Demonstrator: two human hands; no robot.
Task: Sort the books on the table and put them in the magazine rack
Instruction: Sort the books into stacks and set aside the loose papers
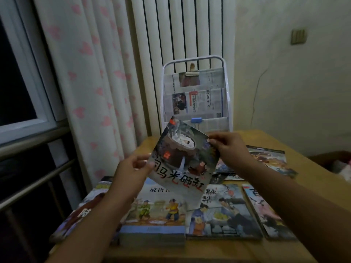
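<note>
Both hands hold a thin picture book [182,156] with a dark jar on its cover, tilted in the air above the table. My left hand [133,169] grips its left edge. My right hand [228,147] pinches its upper right corner. Behind it at the table's far edge stands a white magazine rack [195,92] with newspapers in its upper pockets. Several more books lie flat on the table: a thick stack [153,215] under the held book, one to the left [83,211], one with seated figures [222,211], one at the right [266,211].
More thin books [269,158] are spread at the back right of the wooden table [296,164]. A heart-patterned curtain [91,76] and a window hang on the left. A white radiator stands behind the rack.
</note>
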